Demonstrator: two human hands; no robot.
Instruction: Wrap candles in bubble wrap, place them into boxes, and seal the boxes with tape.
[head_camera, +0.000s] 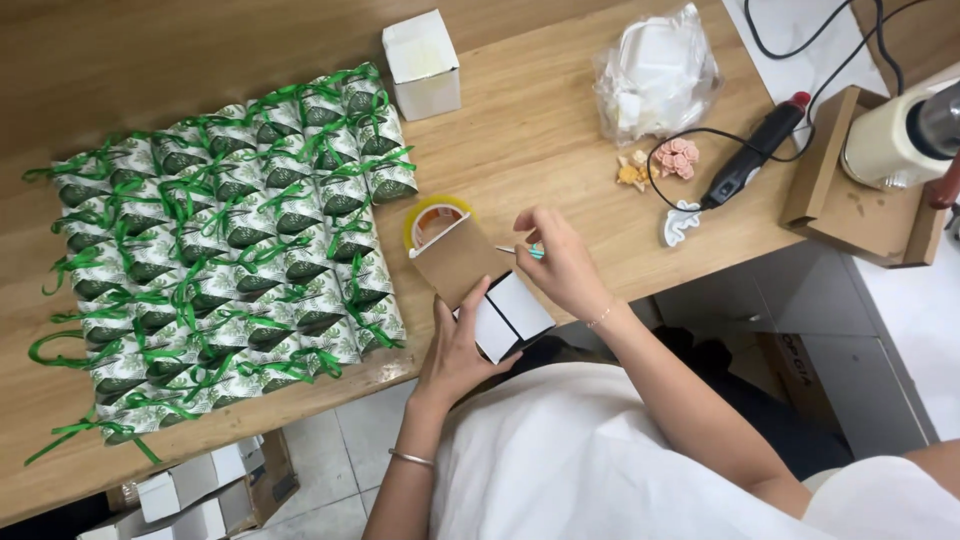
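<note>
The left hand (455, 350) is closed in a firm grip on a partly folded white box (508, 315), thumb on its near face, holding it just above the front edge of the wooden desk (540, 130). A brown cardboard flap (462, 258) rises from the box toward a roll of yellow tape (435, 218), which lies on the desk just behind it. The right hand (562, 262) sits just beside the box on its right; its fingers are pinched together on a small thin item (527, 250) with a pale tip, too small to identify. Left of the hands, a dense block of green-and-white patterned favour boxes (235, 240) tied with green ribbon covers the desk in rows, loose ribbon ends trailing off the left side. An open white carton (422, 62) stands at the far corner of that block. To the right lie a clear plastic bag (655, 75) of white pieces, a small cluster of pink and orange decorations (660, 162), a white cut-out shape (682, 222) and a black glue gun (755, 152) with its cable looping back. Farther right, a cream-coloured roll (885, 140) sits in a cardboard tray (850, 215). More white boxes (195, 490) are stacked on the floor beneath the desk.
</note>
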